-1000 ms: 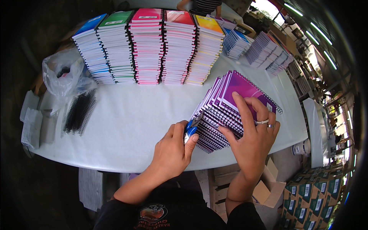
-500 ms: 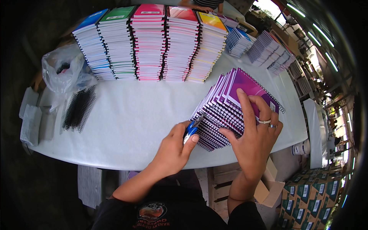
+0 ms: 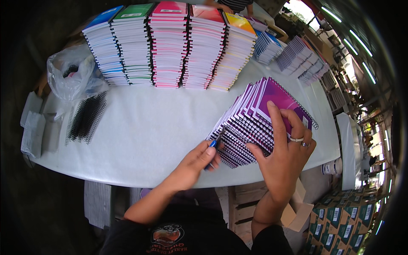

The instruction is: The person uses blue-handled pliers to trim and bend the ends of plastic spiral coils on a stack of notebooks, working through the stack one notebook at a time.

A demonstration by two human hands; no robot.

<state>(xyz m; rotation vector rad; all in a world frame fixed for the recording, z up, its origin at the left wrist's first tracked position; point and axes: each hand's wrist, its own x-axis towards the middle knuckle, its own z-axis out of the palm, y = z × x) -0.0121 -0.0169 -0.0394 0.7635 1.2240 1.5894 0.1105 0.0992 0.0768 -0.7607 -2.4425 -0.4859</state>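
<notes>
A leaning stack of purple spiral notebooks point(image 3: 246, 131) stands on the right half of the table, its dark coil bindings facing me. My right hand point(image 3: 284, 140) grips the upper notebooks, fingers on the purple top cover and thumb against the coils. In my left hand point(image 3: 196, 163) is a small pair of blue-handled pliers point(image 3: 213, 146), pointed up at the bindings on the stack's left side. Whether the plier tips touch a coil I cannot tell.
Tall notebook stacks in blue, green, pink point(image 3: 170, 46), red and yellow line the back of the white table point(image 3: 140, 136). Loose black coils point(image 3: 86, 119) lie at left beside a clear plastic bag point(image 3: 70, 78). More notebooks point(image 3: 301, 59) sit back right. Patterned cartons point(image 3: 340, 225) stand below right.
My left hand has turned with the pliers and shifted slightly down, its fingers looser around the handles. The right hand keeps its hold on the stack. The view has shifted slightly.
</notes>
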